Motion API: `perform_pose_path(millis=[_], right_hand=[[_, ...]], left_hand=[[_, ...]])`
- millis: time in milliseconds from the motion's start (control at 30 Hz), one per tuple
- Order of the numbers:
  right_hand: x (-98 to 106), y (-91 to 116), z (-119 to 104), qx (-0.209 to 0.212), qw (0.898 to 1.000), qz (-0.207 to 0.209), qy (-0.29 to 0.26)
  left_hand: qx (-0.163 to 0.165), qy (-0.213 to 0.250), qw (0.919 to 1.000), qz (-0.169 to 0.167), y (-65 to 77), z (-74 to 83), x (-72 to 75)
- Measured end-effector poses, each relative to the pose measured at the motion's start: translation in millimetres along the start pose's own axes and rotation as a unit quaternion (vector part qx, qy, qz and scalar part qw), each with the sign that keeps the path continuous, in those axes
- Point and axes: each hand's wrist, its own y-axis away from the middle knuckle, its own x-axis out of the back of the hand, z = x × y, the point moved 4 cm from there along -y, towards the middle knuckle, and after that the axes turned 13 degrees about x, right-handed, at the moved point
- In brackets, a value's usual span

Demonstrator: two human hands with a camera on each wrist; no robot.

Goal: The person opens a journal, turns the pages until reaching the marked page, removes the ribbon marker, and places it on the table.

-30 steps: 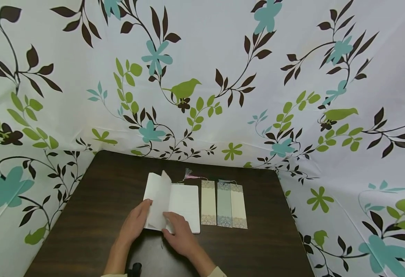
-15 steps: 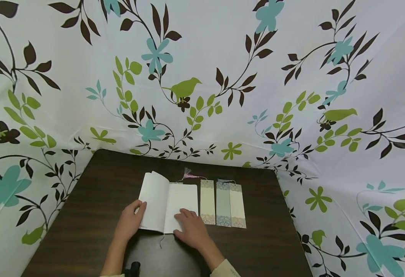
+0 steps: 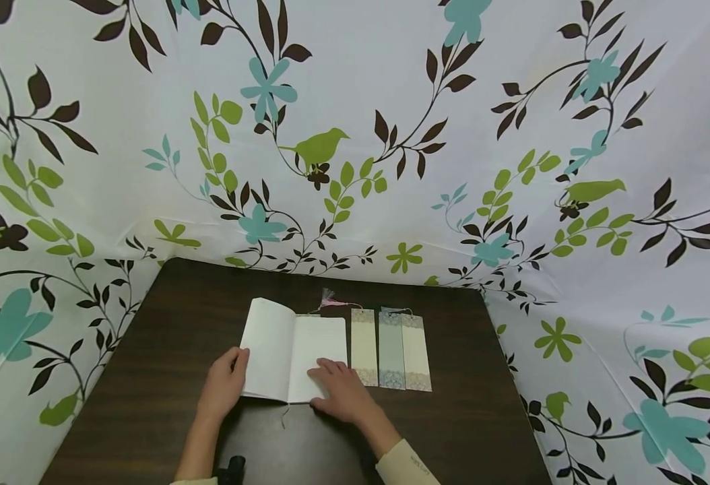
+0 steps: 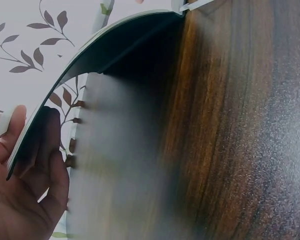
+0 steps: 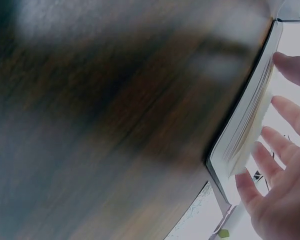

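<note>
An open notebook [image 3: 318, 340] with blank white pages lies on the dark wooden table [image 3: 452, 431]. The person's left hand [image 3: 223, 382] grips the outer edge of its left side, thumb on the page. In the left wrist view, the fingers of that left hand [image 4: 32, 185] curl under the dark cover [image 4: 110, 50], which bows up off the table. On the right page rests the right hand [image 3: 344, 394], its fingers spread. The right wrist view has those fingertips [image 5: 267, 132] along the edges of the page block [image 5: 240, 120]. A thin ribbon [image 3: 283, 416] hangs from the spine.
Right of the notebook lie a cream bookmark [image 3: 364, 347], a pale blue bookmark [image 3: 391, 350] and another cream bookmark [image 3: 415, 353]. A pink tassel [image 3: 331, 302] lies behind. A patterned cloth [image 3: 355, 135] hangs beyond the table. Something black [image 3: 234, 468] is by the left forearm.
The loose pages that stood up in the middle have turned over to the left. The left hand moved slightly left, while the right hand shifted right onto the right page and spread its fingers.
</note>
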Motion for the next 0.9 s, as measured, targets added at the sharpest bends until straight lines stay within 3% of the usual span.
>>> perform_pose_path(millis=[233,567,767,900], right_hand=[[3,1,3,0.009,1.000,0.009,-0.014],[7,13,3,0.046,0.993,0.070,0.083],[2,18,1,0.067,0.978,0.111,0.163],[-1,22,4,0.034,0.975,0.143,0.167]], left_hand=[[-0.004,-0.007,0.9999,0.012,-1.4,-1.6,0.8],[-0.013,-0.016,0.9987,0.047,-3.0,-2.6,0.3],[-0.002,-0.032,0.9986,0.043,-0.4,-3.1,-1.6],[0.005,-0.031,0.9989,0.034,-0.2,-4.6,-2.3]])
